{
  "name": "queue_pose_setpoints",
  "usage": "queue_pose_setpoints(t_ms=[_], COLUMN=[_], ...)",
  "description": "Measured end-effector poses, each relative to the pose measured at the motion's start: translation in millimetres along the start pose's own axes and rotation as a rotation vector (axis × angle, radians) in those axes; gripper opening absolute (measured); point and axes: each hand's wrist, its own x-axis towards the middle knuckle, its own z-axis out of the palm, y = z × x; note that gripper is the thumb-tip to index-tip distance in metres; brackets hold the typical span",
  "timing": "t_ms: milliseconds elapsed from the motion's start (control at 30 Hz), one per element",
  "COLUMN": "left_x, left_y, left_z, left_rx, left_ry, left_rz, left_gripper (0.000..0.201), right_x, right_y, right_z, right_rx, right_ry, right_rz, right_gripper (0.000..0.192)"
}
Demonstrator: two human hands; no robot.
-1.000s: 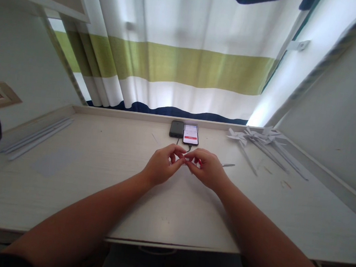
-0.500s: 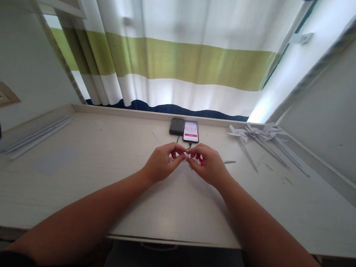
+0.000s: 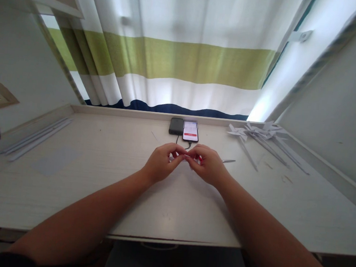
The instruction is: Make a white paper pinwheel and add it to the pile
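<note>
Paper piece (image 3: 187,158), small and white, is being pinched between left hand (image 3: 161,164) and right hand (image 3: 208,166) above the counter (image 3: 98,176).

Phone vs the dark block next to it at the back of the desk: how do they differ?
The phone has a lit white screen with a red bar; the dark block is plain dark grey with no display. The phone looks longer and reaches nearer the hands; the block is shorter and squarer. A thin cable runs from the phone's near end; none shows at the block. Both lie flat, side by side, touching or nearly so, on the desk.
</note>
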Motion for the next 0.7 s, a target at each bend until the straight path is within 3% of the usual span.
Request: queue_pose_setpoints(t_ms=[700], left_x=[0.8], left_y=[0.3], left_z=[1.2], left_rx=[0.079], left_ry=[-0.038], left_rz=[-0.042], left_gripper=[0.016], right_x=[0.6], right_y=[-1.5], right_z=[-0.7], right_rx=[-0.014], right_ry=[-0.016], right_rz=[0.011], right_gripper=[0.002])
